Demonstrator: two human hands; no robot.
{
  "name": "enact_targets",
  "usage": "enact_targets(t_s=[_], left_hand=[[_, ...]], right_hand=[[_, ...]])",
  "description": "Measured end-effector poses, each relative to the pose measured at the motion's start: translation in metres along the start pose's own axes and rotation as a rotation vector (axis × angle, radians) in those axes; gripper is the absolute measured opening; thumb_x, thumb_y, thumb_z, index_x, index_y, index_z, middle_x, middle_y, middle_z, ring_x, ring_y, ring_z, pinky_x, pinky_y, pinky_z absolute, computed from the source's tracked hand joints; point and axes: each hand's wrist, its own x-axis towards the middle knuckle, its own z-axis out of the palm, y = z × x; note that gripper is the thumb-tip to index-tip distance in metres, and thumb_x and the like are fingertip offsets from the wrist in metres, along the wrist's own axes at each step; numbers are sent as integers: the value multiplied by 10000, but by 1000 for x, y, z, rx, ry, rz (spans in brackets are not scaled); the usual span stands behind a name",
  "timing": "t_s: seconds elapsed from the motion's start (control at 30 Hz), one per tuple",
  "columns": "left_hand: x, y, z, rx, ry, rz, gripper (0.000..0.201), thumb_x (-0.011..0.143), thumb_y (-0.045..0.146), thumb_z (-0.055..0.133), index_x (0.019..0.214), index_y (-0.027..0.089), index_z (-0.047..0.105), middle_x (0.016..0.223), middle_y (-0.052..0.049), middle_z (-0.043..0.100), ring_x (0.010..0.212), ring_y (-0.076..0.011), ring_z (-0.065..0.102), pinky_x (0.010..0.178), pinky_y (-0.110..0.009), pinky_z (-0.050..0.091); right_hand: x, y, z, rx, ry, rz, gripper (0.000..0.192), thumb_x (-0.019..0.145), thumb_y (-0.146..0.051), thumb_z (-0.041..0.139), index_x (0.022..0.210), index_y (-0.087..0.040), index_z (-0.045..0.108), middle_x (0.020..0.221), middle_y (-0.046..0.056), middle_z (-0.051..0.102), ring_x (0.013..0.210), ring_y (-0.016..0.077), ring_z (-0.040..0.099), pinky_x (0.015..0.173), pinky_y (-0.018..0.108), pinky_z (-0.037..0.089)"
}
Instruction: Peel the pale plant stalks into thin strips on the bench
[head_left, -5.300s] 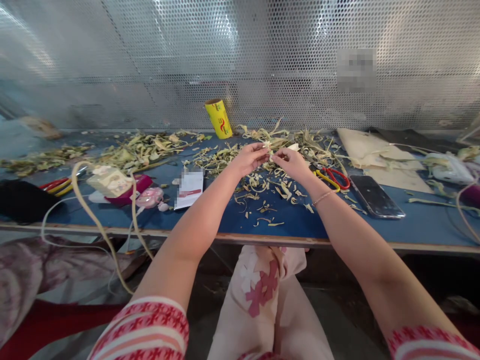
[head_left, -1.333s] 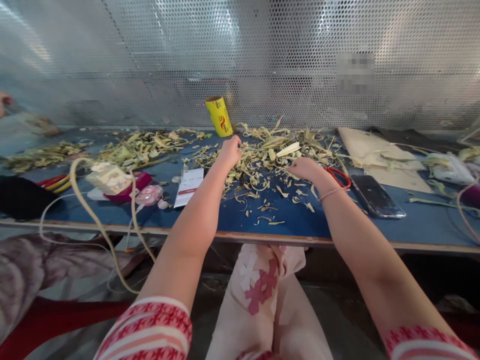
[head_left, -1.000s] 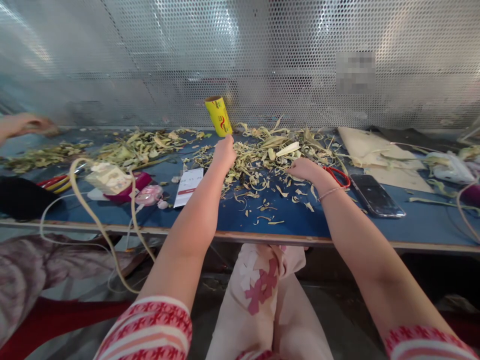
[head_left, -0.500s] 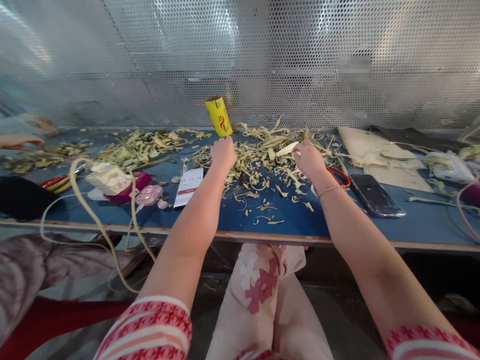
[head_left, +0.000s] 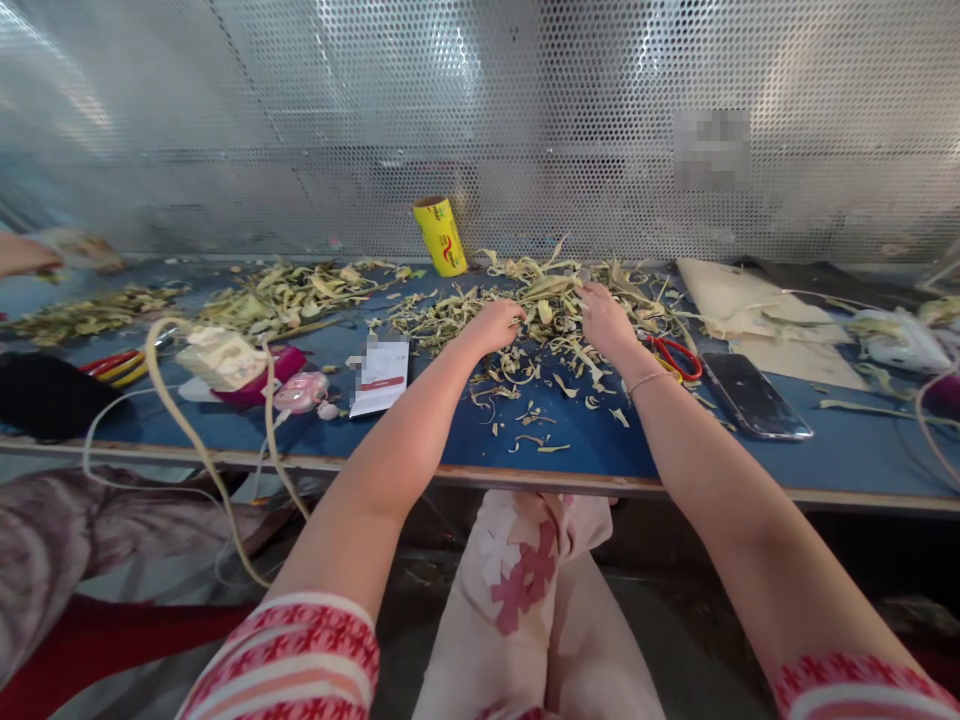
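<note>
Head view showed the heap of pale green husk strips (head_left: 551, 300) lying on the blue table (head_left: 675, 440), spread in front of the perforated metal screen (head_left: 525, 120), and both of the person's hands were down in it. The left hand (head_left: 495, 325) rested on the near left edge of the heap, fingers curled into the strips; whether it actually gripped any I could not tell. The right hand (head_left: 604, 318) lay just beside it on the middle of the heap, fingers bent down among the strips, its hold equally unclear.

Half a second before, the left hand had been a loose fist farther back near the yellow roll (head_left: 441, 236), and the right had been touching a broad pale strip; since then the left had come nearer and rightward, so the two hands stood closer together. The pale strip no longer showed apart from the heap.

Both forearms reached straight out across the table edge, palms down, a thin bracelet (head_left: 646, 379) on the right wrist. The red-handled scissors (head_left: 679, 357) lay just right of that wrist, with a dark phone (head_left: 754, 393) beyond them. To the left lay a white card (head_left: 381, 363), a pink object (head_left: 300, 392) and a second husk heap (head_left: 285, 290). Another person's hand (head_left: 26, 255) showed at the far left edge.
</note>
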Motion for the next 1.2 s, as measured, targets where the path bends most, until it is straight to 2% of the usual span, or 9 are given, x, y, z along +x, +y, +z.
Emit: enact_targets(t_s=[0.17, 0.4, 0.47, 0.57, 0.67, 0.73, 0.9, 1.07, 1.2], left_hand=[[0, 5, -6, -22, 62, -28, 300, 856, 184, 464, 1093, 139, 642, 1138, -129, 651, 1055, -243, 611, 968, -402, 458], [1, 6, 0, -40, 39, -37, 301, 845, 219, 521, 1109, 116, 621, 1140, -145, 653, 1081, -256, 606, 971, -399, 454], [2, 8, 3, -97, 42, -46, 304, 838, 265, 554, 1097, 120, 620, 1129, -144, 658, 1048, -254, 617, 950, -401, 465], [3, 13, 0, -264, 47, -85, 381, 840, 359, 570, 1140, 125, 598, 1175, -150, 645, 1051, -247, 620, 936, -393, 475], [3, 18, -8, -476, 51, -139, 431, 867, 405, 528, 1194, 128, 566, 1232, -156, 623, 1084, -234, 616, 943, -386, 477], [3, 22, -11, -580, 29, -156, 393, 859, 371, 549, 1164, 125, 577, 1178, -151, 651, 1043, -224, 635, 934, -390, 483], [3, 33, -4, -860, -71, -181, 105, 789, 199, 638, 854, 117, 625, 839, -77, 701, 768, -155, 666, 853, -384, 526], [3, 41, 4, -1164, -81, -190, 168, 793, 206, 645, 940, 128, 624, 859, -64, 700, 780, -141, 664, 850, -374, 538], [2, 42, 2, -1260, -77, -185, 176, 834, 186, 588, 1001, 135, 614, 926, -75, 704, 811, -146, 676, 834, -356, 552]], right_hand=[[5, 7, -13, 260, 363, 103, 523, 803, -72, 375, 1290, -162, 542, 1327, 116, 547, 1286, 224, 473, 1134, 436, 343], [10, 15, -9, 522, 442, 194, 503, 842, -149, 384, 1329, -209, 493, 1347, 78, 528, 1274, 210, 486, 1050, 419, 438], [10, 12, -7, 631, 428, 247, 493, 840, -171, 402, 1320, -224, 502, 1331, 72, 538, 1180, 205, 551, 947, 388, 511], [8, 2, -10, 858, 341, 337, 514, 802, -165, 441, 1302, -256, 517, 1309, 58, 549, 823, 142, 628, 636, 278, 548], [2, -11, -19, 1067, 173, 368, 564, 728, -118, 483, 1267, -269, 545, 1298, 50, 553, 496, 35, 438, 403, 206, 379], [0, -19, -25, 1159, 58, 349, 575, 696, -98, 495, 1242, -265, 564, 1299, 52, 550, 428, 3, 293, 355, 199, 278], [-3, -30, -25, 1192, -109, 303, 579, 687, -105, 534, 1246, -250, 575, 1168, 39, 611, 419, 0, 235, 352, 202, 200], [-5, -33, -13, 1102, -193, 261, 548, 748, -169, 558, 1290, -247, 553, 981, 24, 654, 472, 44, 381, 413, 206, 322], [-3, -34, -10, 980, -126, 93, 502, 753, -190, 586, 1253, -231, 570, 1118, 51, 654, 918, 161, 607, 782, 310, 520]])
